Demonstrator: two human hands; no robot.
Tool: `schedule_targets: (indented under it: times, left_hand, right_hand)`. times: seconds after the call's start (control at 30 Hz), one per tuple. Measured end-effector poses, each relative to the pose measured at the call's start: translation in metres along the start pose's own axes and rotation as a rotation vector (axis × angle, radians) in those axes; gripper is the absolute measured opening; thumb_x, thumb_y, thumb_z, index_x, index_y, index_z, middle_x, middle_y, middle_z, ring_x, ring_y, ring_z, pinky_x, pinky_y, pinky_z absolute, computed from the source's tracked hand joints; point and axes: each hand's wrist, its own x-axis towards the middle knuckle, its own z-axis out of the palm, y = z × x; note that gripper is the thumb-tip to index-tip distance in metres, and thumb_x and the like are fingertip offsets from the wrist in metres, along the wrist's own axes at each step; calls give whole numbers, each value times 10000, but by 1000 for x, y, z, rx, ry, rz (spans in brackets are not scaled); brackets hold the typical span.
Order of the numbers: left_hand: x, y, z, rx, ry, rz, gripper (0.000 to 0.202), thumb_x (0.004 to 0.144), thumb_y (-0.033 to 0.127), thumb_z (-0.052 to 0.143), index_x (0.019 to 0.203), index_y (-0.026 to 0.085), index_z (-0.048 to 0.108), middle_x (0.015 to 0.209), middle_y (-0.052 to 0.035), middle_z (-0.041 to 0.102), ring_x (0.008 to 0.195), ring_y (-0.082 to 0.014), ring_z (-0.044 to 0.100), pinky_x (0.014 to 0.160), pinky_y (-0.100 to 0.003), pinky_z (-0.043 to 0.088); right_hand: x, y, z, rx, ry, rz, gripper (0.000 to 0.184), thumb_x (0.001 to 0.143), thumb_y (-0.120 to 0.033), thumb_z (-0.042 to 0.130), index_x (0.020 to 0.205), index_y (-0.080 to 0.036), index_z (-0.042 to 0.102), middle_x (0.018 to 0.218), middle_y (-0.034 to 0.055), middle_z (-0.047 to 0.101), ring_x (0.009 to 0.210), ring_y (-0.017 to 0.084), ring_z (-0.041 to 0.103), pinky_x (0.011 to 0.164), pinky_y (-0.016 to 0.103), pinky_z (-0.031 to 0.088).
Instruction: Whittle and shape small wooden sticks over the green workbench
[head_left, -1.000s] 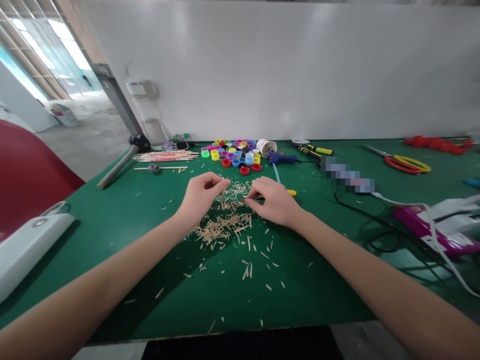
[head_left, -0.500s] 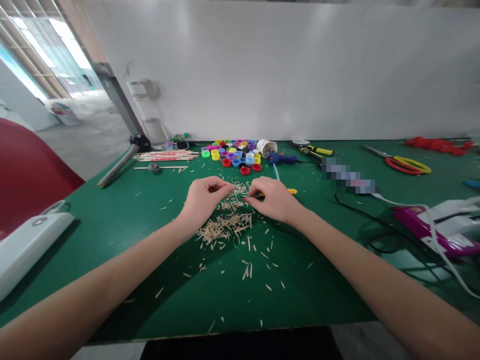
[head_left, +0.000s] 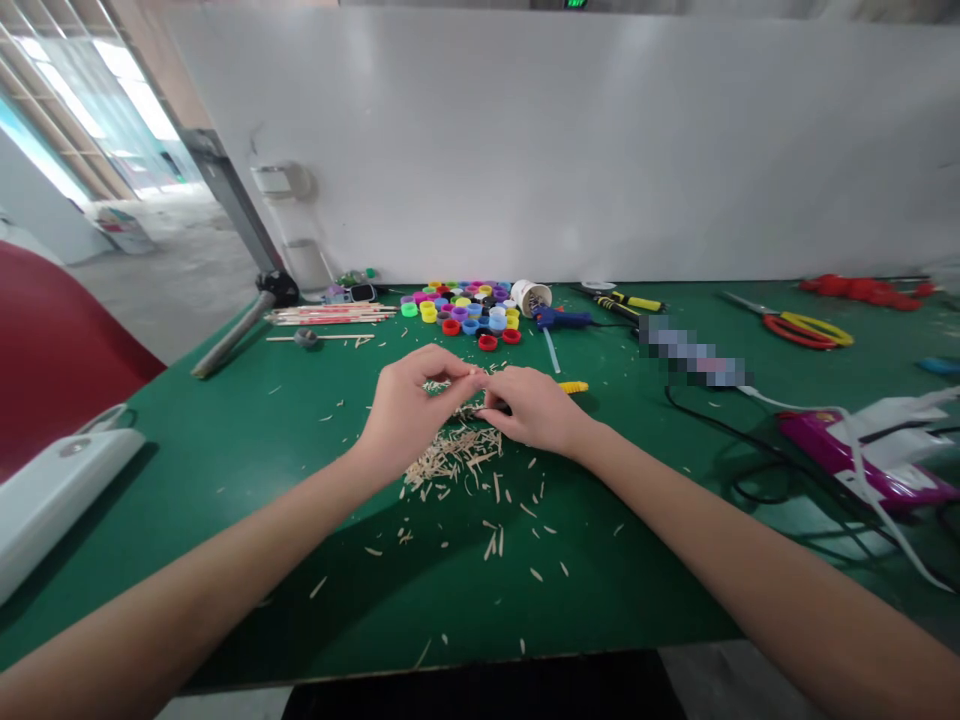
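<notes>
My left hand and my right hand meet fingertip to fingertip over a pile of short wooden splinters on the green table. The left thumb and forefinger pinch a small wood piece. My right hand is closed around a yellow-handled tool, whose tip sticks out behind it; its working end is hidden by the fingers. More splinters lie scattered toward the near edge.
Behind the hands lie colourful plastic caps, a white cup, a blue glue gun, wooden sticks and red-and-yellow scissors. A purple device with cables sits right. A white object lies left.
My left hand has moved right and lowered until its fingertips touch those of the right hand. The right hand has shifted slightly left. The wood piece, held upright earlier, is now tucked between the fingers.
</notes>
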Motion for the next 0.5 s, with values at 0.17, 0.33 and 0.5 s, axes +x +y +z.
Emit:
schedule_targets:
  times: [0.17,0.33,0.5]
  left_hand:
    - [9,-36,-1,-19,-47,-165,144,798,340,634,764,205,670,687,-8,650,602,-112,546,538,-247,439]
    - [10,-44,0,-33,-89,-187,161,768,366,655,753,207,676,684,-14,667,601,-121,569,541,-258,443]
    - [9,-43,2,-36,-93,-180,168,765,371,654,727,209,679,694,-18,682,600,-122,574,548,-266,449]
  right_hand:
    - [-6,-2,-9,16,60,-6,173,832,-299,547,715,-203,462,700,3,549,696,143,465,635,296,275]
    - [-8,-2,-14,49,156,50,159,826,-280,540,717,-208,449,704,6,548,704,146,466,630,290,284]
    - [-7,-1,-12,34,154,66,157,819,-273,549,713,-209,453,695,1,554,698,142,469,612,286,283]
